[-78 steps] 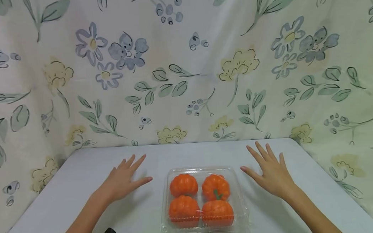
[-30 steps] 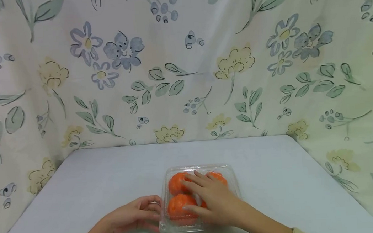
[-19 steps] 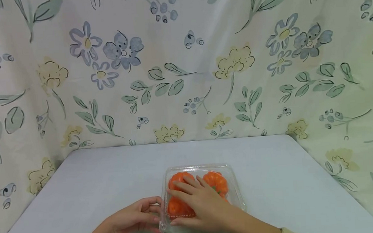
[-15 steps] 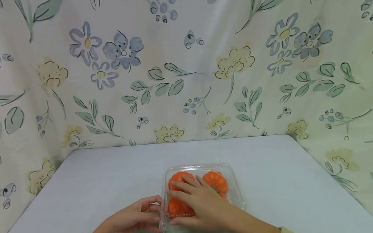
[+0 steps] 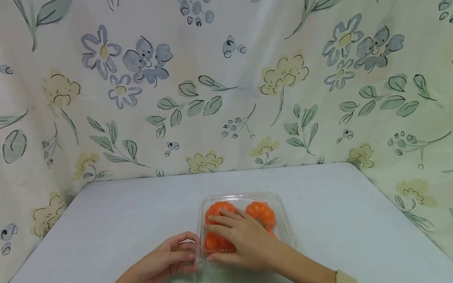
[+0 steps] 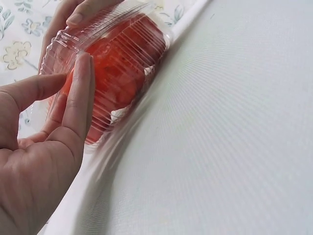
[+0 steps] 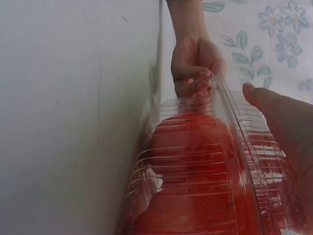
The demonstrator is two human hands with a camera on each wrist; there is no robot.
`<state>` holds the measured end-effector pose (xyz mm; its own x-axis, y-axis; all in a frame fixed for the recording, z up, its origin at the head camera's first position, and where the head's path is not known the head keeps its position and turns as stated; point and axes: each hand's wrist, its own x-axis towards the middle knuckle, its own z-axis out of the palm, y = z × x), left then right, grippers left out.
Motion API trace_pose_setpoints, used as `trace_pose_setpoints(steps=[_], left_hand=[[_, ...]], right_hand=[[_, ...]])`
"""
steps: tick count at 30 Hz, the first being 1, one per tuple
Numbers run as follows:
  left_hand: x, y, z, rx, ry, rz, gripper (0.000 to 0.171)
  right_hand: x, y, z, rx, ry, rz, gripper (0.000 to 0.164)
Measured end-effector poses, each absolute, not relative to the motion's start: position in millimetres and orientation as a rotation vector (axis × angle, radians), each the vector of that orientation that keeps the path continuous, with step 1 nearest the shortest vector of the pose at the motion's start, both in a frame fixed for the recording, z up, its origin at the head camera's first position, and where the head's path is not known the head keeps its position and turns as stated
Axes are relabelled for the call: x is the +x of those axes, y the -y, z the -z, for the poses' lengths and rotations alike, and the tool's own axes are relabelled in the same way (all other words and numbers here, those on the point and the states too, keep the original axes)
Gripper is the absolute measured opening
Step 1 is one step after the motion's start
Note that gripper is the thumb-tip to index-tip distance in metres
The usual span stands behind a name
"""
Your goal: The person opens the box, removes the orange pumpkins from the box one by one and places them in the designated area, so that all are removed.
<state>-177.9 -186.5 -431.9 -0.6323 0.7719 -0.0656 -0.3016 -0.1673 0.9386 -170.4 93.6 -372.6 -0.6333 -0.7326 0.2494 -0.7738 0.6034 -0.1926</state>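
A clear plastic clamshell box (image 5: 285,224) with its lid down lies on the white table. Inside sit several ribbed orange pumpkins (image 5: 260,214), one with a green stem in sight. At the box's left side, my left hand (image 5: 165,260) holds the rim between thumb and fingers, as the left wrist view shows the fingers (image 6: 78,98) against the clear wall. My right hand (image 5: 248,239) lies over the lid with fingers spread, covering part of the pumpkins. In the right wrist view its thumb (image 7: 274,105) is extended above the lid.
The white table (image 5: 351,203) stretches around the box, with its back edge against a hanging floral cloth (image 5: 223,94). The cloth also runs along the left and right sides.
Both hands came in from either side of the box, left to its rim and right onto its lid. Since half a second ago, box and hands have shifted slightly toward the back.
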Motion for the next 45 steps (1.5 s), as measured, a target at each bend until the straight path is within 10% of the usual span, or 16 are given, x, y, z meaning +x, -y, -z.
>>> trace_pose_setpoints(steps=[45], left_hand=[[-174.5, 183.0, 440.0, 0.6, -1.332, -1.883, 0.023]], right_hand=[[-169.0, -89.5, 383.0, 1.27, 2.407, 0.044, 0.064]])
